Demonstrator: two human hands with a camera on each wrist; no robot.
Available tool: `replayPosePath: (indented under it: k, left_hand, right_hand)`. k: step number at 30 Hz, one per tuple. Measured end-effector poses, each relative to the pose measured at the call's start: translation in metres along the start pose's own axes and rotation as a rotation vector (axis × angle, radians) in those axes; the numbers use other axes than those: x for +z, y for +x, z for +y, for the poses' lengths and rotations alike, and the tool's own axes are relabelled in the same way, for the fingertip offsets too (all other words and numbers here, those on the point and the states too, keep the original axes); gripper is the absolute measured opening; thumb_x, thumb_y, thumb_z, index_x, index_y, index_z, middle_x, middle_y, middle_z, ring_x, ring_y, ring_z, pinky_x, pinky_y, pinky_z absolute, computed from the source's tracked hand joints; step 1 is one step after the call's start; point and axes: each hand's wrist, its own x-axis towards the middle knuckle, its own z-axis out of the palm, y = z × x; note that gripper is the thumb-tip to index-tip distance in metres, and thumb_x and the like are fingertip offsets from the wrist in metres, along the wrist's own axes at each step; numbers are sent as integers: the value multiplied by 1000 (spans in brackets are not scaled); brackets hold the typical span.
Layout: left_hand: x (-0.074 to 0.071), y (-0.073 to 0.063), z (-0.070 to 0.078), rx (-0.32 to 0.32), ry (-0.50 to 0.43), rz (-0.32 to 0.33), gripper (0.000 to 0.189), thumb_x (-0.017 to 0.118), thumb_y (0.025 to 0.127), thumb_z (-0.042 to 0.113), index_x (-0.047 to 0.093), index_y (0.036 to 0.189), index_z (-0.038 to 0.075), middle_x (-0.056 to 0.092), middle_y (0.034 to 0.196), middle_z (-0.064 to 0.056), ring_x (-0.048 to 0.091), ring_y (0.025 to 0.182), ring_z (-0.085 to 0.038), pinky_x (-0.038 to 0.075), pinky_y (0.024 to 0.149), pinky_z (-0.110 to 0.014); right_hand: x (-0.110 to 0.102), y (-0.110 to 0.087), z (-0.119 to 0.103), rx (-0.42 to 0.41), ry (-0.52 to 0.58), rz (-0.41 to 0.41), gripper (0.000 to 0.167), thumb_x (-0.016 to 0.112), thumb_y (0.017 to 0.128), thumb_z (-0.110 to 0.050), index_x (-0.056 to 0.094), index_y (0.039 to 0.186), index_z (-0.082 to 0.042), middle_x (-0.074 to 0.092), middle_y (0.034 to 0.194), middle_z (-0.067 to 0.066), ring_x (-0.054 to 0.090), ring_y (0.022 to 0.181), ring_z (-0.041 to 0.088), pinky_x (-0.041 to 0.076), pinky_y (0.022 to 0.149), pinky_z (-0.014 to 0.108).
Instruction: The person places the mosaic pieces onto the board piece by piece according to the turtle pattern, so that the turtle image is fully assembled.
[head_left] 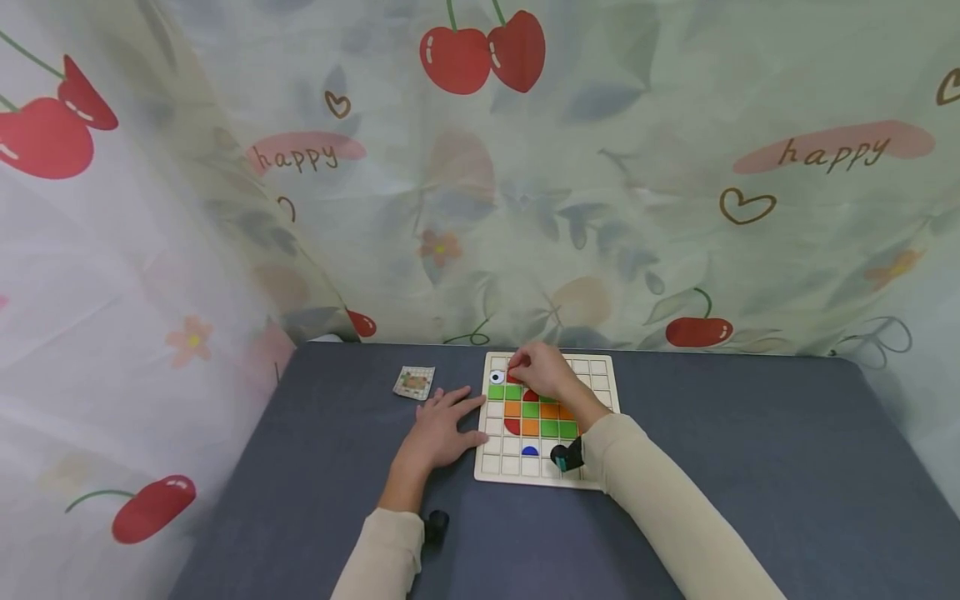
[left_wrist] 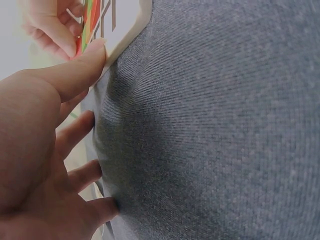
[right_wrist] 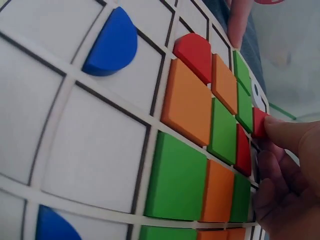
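Observation:
A white puzzle board (head_left: 489,467) with a grid of square cells lies at the table's far side. My right hand (head_left: 545,372) reaches over its upper left part and pinches a small red piece (right_wrist: 259,122) between thumb and fingers, beside the round eye piece (head_left: 497,377). Spread out at the board's left edge is my left hand (head_left: 441,429); its thumb rests on the rim (left_wrist: 120,52) and the other fingertips touch the cloth. Green pieces (right_wrist: 175,177), orange pieces (right_wrist: 187,102) and a rounded red piece (right_wrist: 194,56) fill cells in the middle. The right forearm hides part of the board.
A small pattern card (head_left: 414,382) lies left of the board. On the board's near part sits a blue half-round piece (right_wrist: 112,42), with another blue piece (right_wrist: 55,227) nearby. Dark grey cloth (head_left: 300,475) covers the table, and a printed curtain (head_left: 600,250) hangs behind it.

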Motion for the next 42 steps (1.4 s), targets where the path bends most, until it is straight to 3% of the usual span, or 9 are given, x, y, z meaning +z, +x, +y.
replayPosePath:
  k: [10,19,23,29,35,42]
  left_hand:
    - [1,0,-1,9,3,4,64,74,92,44,52,151,32,39,165,-2,19,157,-45,16,124,-72]
    - [4,2,4,19,7,-5,64,74,92,44,52,151,32,39,165,-2,19,157,-45,16,124,-72]
    - [5,6,3,20,22,-10,64,74,92,44,52,151,33,39,165,-2,19,157,-44,16,124,-72]
    - [1,13,1,15,38,-28,65,73,92,45,51,152,32,38,165,-3,19,157,-44,17,124,-72]
    - [-3,18,-1,-2,61,-23,65,74,92,44,51,151,31,38,165,-3,21,157,-44,19,123,-72]
    - [-4,19,-3,5,104,21,64,76,90,44,55,149,29,43,162,-6,26,154,-45,23,124,-69]
  right_hand:
    - [4,0,-1,-26,-85,7,10,71,97,-20,79,97,-14,75,93,2,63,82,16,56,84,34]
    - [2,-5,4,16,-158,19,12,71,97,-23,80,102,-17,72,99,1,60,86,17,56,86,36]
    - [-1,-8,6,-11,-163,14,15,69,99,-22,79,107,-15,72,101,2,61,86,17,57,85,36]
    - [-11,-15,5,-65,-267,55,24,63,102,-26,73,120,-14,66,108,5,57,94,20,56,90,39]
    - [-29,-33,6,-141,-347,134,27,64,101,-26,71,123,-12,66,111,7,59,101,25,55,91,42]
    - [-44,-63,26,-179,-401,226,35,67,100,-30,67,127,-8,65,115,10,59,105,28,53,92,45]
